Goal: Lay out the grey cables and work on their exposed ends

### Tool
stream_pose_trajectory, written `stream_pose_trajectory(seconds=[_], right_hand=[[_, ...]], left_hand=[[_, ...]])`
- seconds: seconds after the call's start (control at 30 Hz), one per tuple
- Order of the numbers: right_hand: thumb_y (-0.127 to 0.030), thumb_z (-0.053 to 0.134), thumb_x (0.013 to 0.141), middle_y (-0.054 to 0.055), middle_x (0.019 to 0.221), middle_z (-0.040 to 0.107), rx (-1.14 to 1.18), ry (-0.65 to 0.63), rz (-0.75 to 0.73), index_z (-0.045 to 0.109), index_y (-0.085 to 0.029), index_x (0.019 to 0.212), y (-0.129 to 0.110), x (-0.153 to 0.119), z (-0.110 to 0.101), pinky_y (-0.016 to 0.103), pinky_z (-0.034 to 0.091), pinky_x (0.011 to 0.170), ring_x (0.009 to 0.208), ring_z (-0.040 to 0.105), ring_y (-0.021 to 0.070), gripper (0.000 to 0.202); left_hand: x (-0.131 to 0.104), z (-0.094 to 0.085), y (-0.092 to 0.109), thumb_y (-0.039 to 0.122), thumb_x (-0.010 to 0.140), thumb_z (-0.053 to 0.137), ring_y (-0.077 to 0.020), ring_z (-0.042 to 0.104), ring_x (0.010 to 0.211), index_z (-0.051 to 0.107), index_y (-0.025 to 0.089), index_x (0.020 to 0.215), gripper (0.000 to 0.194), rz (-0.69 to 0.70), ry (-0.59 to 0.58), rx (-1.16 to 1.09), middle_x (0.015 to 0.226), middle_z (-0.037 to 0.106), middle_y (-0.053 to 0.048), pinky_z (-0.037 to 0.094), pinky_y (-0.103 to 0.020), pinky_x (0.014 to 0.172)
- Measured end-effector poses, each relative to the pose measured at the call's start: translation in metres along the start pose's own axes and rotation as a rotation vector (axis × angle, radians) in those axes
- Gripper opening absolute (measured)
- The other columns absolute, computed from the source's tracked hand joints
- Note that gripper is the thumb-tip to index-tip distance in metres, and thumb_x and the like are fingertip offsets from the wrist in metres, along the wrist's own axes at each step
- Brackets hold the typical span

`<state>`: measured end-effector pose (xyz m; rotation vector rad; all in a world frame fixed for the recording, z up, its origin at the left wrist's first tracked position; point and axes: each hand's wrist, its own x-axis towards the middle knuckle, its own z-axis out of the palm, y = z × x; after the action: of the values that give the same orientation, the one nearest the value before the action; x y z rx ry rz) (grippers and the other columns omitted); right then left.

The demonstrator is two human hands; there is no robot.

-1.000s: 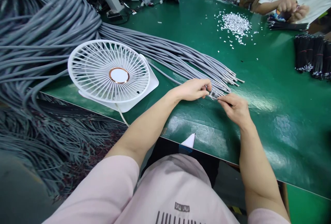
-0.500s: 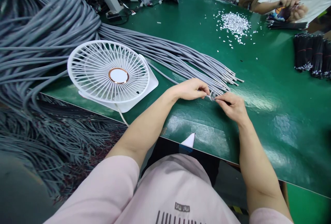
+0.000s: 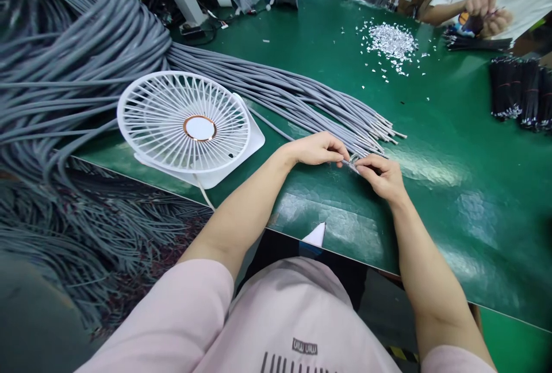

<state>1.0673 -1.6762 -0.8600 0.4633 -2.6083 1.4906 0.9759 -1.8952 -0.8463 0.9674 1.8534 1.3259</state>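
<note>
A thick bundle of grey cables (image 3: pixel 276 88) runs from the upper left across the green table (image 3: pixel 452 149), its stripped ends fanned out near the middle. My left hand (image 3: pixel 317 149) pinches the end of one grey cable just in front of that bundle. My right hand (image 3: pixel 382 176) meets it from the right, fingers closed on a small shiny foil piece (image 3: pixel 353 160) at the cable's tip. Both hands hover low over the table, fingertips almost touching.
A white desk fan (image 3: pixel 185 126) lies tilted at the table's near left edge. A pile of small silver scraps (image 3: pixel 390 39) lies at the back. Black wire bundles (image 3: pixel 520 94) sit far right. Another person's hands (image 3: pixel 485 11) work at the far right corner.
My right hand has slid a little to the left, closer to my left hand, over the cable tip. The view shifted slightly; the other person's hands moved a little.
</note>
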Motion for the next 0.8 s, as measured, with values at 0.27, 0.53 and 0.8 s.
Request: stream_pose_trajectory(seconds=[0.27, 0.53, 0.8], right_hand=[[-0.020, 0.068, 0.078, 0.000, 0.076, 0.072, 0.077, 0.092, 0.071, 0.076, -0.023, 0.079, -0.002, -0.004, -0.015, 0.029, 0.044, 0.064, 0.067, 0.062, 0.0155, 0.008], [-0.019, 0.066, 0.079, 0.000, 0.077, 0.072, 0.024, 0.058, 0.072, 0.076, -0.023, 0.080, 0.001, -0.003, -0.017, 0.030, 0.045, 0.066, 0.069, 0.062, 0.0165, 0.010], [-0.019, 0.067, 0.079, 0.000, 0.076, 0.072, 0.035, 0.059, 0.130, 0.075, -0.023, 0.080, 0.002, -0.003, -0.017, 0.028, 0.043, 0.062, 0.066, 0.061, 0.0152, 0.010]], left_hand=[[-0.002, 0.000, 0.005, 0.022, 0.081, 0.056, -0.0097, 0.060, 0.068, 0.071, 0.010, 0.101, 0.028, -0.010, 0.049, -0.013, 0.079, 0.072, -0.005, 0.043, -0.019, 0.062], [0.003, 0.013, 0.008, 0.027, 0.075, 0.061, -0.0102, 0.057, 0.066, 0.075, 0.011, 0.085, 0.023, 0.023, 0.130, 0.056, 0.073, 0.069, -0.002, 0.041, -0.020, 0.061], [0.006, 0.016, 0.006, 0.031, 0.075, 0.063, -0.0101, 0.057, 0.068, 0.075, 0.012, 0.083, 0.024, 0.051, 0.137, 0.040, 0.073, 0.068, -0.001, 0.041, -0.020, 0.063]])
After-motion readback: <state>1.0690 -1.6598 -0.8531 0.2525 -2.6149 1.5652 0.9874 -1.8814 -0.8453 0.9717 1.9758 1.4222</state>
